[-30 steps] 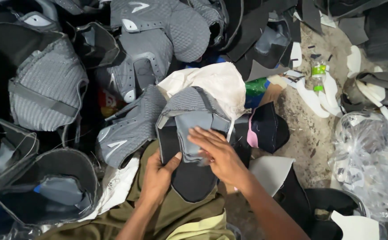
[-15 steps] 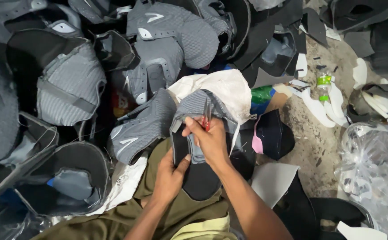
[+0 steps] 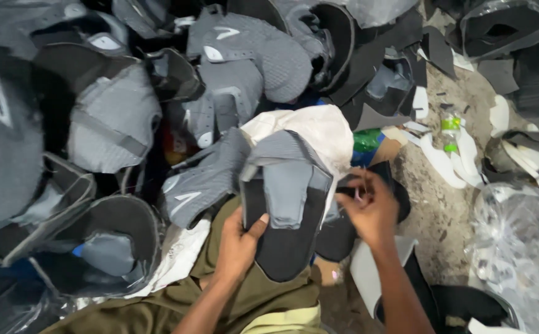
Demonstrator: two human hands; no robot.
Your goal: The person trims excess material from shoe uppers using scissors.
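i'm seeing the left hand (image 3: 238, 238) gripping a grey and black shoe upper (image 3: 285, 207), thumb lying on its grey front panel, fingers curling behind its lower left edge; the piece is sitting over my lap, leaning on the white cloth bag (image 3: 319, 133) just behind it. risk as i judge it: the hold is only on one edge, so the floppy upper could be folding or sliding off into the pile of grey uppers (image 3: 220, 80) at the left and getting mixed in. the right hand (image 3: 368, 207) is pinching closed, fingertips together on something small at a black piece (image 3: 343, 229) just right of the upper; i can't tell what it is, and it could be dropping onto the dirty floor (image 3: 436, 204) among the white offcuts (image 3: 449, 164). both wrists are bending inward, forearms coming up from the bottom edge
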